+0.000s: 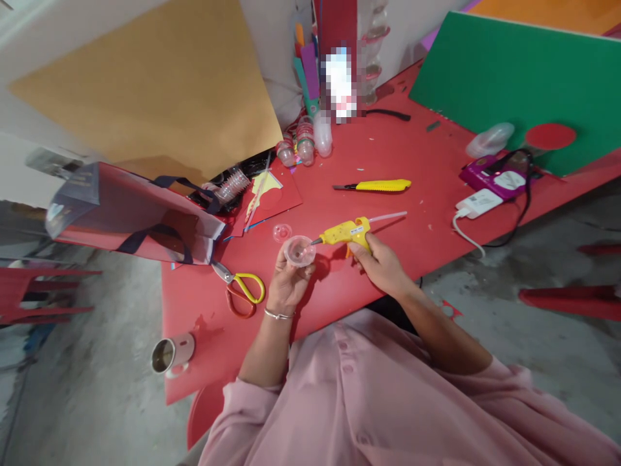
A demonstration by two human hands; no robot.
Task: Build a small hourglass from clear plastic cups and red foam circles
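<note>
My left hand is closed around a small clear plastic cup, its open mouth tilted up toward me. In my right hand is a yellow hot glue gun, with a clear glue stick poking out of its back end. The gun's nozzle points left at the cup's rim; whether it touches cannot be made out. Just behind the cup, a clear round lid lies on the red table. Fingers of my right hand wrap the handle near the orange trigger.
A yellow box cutter lies beyond the glue gun. Yellow-and-red-handled scissors and a metal mug are at the left. A paper bag stands behind them. A purple power strip with a white charger sits at the right.
</note>
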